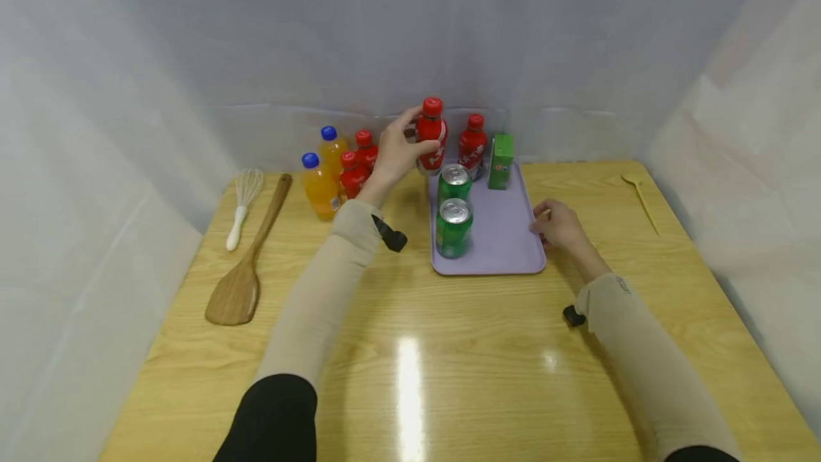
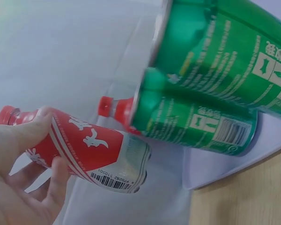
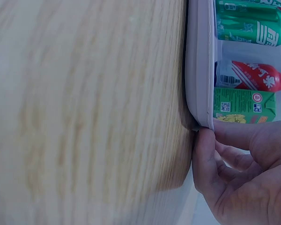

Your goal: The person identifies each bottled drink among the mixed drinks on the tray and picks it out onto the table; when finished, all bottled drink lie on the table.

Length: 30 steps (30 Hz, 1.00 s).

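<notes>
My left hand (image 1: pixel 399 153) grips a red-labelled bottle (image 1: pixel 432 135) with a red cap, holding it at the back left corner of the lilac tray (image 1: pixel 503 241). In the left wrist view, thumb and fingers wrap the upper part of that bottle (image 2: pixel 91 143), and its base hangs free. On the tray stand two green cans (image 1: pixel 454 228), another red bottle (image 1: pixel 472 145) and a green drink carton (image 1: pixel 501 161). My right hand (image 1: pixel 556 225) pinches the tray's right rim between thumb and fingers, as the right wrist view shows at the tray edge (image 3: pixel 203 61).
Left of the tray stand two orange drink bottles (image 1: pixel 321 187) with blue caps and two red bottles (image 1: pixel 353 175). A whisk (image 1: pixel 242 207) and a wooden spatula (image 1: pixel 239 291) lie at the far left. A yellow spoon (image 1: pixel 641 202) lies at the right. White sheeting (image 1: pixel 410 34) encloses the table.
</notes>
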### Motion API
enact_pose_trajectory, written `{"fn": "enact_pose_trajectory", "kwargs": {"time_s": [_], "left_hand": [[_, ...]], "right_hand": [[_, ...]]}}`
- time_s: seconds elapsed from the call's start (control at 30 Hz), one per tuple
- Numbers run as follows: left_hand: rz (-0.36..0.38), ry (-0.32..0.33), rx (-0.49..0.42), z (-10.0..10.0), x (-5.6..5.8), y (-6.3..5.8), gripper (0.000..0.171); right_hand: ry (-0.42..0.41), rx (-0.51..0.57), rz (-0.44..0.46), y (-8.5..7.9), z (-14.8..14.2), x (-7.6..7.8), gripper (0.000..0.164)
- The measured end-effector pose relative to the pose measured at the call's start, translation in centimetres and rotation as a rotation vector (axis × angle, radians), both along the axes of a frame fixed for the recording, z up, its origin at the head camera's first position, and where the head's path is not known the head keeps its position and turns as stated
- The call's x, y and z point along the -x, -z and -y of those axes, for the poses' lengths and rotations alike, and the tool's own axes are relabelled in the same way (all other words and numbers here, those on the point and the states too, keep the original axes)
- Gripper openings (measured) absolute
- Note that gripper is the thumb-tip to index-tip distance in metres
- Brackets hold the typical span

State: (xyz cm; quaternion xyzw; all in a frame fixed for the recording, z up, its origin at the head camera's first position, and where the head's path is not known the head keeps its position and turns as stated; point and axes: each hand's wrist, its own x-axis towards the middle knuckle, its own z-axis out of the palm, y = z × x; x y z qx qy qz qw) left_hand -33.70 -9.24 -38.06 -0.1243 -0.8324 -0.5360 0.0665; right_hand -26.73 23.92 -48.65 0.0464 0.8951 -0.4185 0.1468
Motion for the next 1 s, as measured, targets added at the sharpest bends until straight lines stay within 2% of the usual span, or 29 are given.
{"fn": "enact_pose_trajectory", "kwargs": {"time_s": [0.3, 0.57, 0.67, 0.87, 1.0], "left_hand": [[0.088, 0.073, -0.158, 2.2, -0.9, -1.2, 0.065], [0.185, 0.158, -0.212, 3.5, -1.6, -2.0, 0.063], [0.218, 0.179, -0.230, 3.9, -1.8, -2.0, 0.065], [0.251, 0.189, -0.286, 4.9, -2.0, -1.2, 0.063], [0.271, 0.191, -0.285, 5.5, -2.1, -1.1, 0.062]], "right_hand": [[-0.010, -0.005, 0.009, 0.1, -0.2, 0.3, 0.035], [-0.013, -0.006, 0.007, -0.2, -0.3, 0.4, 0.035], [-0.020, -0.011, 0.007, -0.2, -0.4, 0.5, 0.036], [-0.025, -0.013, 0.009, -0.2, -0.5, 0.5, 0.036], [-0.028, -0.007, 0.013, -0.3, -0.6, 0.5, 0.037]]}}
